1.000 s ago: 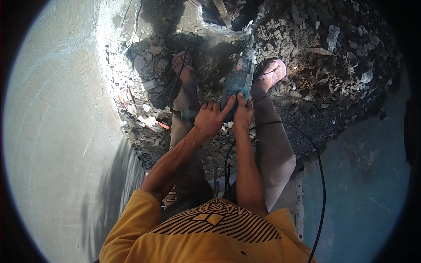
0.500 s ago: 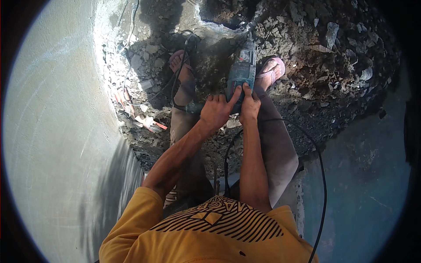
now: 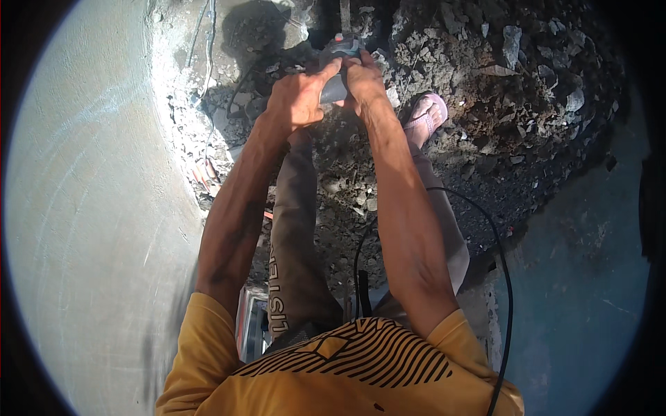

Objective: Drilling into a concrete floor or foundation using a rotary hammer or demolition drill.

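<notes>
A teal-and-grey hammer drill (image 3: 334, 90) is at the top of the head view, its long bit (image 3: 345, 15) pointing away from me into the dark broken ground. My left hand (image 3: 297, 99) is closed on the left side of the drill's body. From the right, my right hand (image 3: 363, 82) grips it, with the fingers wrapped over the housing. Both arms stretch forward, and the hands hide most of the tool. Where the bit's tip ends is cut off by the frame's dark upper edge.
Rubble and loose stones (image 3: 510, 45) cover the ground. A smooth grey wall (image 3: 90, 208) rises at left, and a blue-grey surface (image 3: 576, 277) lies at right. My right foot wears a pink flip-flop (image 3: 437, 111). A black cable (image 3: 510, 291) loops beside my right leg.
Both hands have carried the hammer drill forward and slightly left, away from my body. My arms are now stretched further out, and the left hand covers the area of my left foot.
</notes>
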A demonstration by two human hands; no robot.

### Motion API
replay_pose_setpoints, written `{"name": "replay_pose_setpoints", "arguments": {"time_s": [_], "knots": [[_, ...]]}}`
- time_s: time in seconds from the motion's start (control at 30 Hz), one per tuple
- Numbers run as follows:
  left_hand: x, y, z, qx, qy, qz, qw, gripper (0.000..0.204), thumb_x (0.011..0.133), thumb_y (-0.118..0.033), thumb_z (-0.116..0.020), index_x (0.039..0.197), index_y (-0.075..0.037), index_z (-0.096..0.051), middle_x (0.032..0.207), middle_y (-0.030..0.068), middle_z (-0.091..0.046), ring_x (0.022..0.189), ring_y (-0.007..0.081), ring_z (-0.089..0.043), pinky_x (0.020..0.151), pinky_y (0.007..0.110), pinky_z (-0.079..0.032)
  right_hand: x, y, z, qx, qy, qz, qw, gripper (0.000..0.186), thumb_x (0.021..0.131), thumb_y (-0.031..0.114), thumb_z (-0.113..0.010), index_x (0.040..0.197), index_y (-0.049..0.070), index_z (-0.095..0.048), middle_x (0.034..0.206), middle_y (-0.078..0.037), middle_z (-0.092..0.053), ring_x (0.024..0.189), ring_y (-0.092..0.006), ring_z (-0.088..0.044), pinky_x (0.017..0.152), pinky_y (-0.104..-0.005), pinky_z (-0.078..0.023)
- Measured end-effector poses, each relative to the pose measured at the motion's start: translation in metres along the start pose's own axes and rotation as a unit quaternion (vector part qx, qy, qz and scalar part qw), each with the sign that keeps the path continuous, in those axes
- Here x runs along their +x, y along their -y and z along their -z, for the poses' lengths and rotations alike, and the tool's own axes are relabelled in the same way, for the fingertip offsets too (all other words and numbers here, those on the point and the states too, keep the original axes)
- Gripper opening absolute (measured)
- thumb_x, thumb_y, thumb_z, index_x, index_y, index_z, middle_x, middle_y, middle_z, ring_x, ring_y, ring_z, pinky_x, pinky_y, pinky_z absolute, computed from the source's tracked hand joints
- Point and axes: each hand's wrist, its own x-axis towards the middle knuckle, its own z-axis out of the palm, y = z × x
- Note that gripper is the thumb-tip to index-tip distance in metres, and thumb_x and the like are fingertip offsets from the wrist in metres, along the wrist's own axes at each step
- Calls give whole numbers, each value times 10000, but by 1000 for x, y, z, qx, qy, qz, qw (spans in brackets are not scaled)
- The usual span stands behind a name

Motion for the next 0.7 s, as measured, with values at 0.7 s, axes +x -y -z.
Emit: {"name": "replay_pose_setpoints", "arguments": {"time_s": [0.7], "knots": [[-185,-185,-2,11,43,79,996,945,663,-22,-719,1518,-178,-348,949,119,-607,834,342,-649,704,452,-528,-216,-94,63,-101,-77,5,992,602,909,424,-584,1470,257,-443,1245,-208,-639,1112,-346,-645,948,-384,-490]]}}
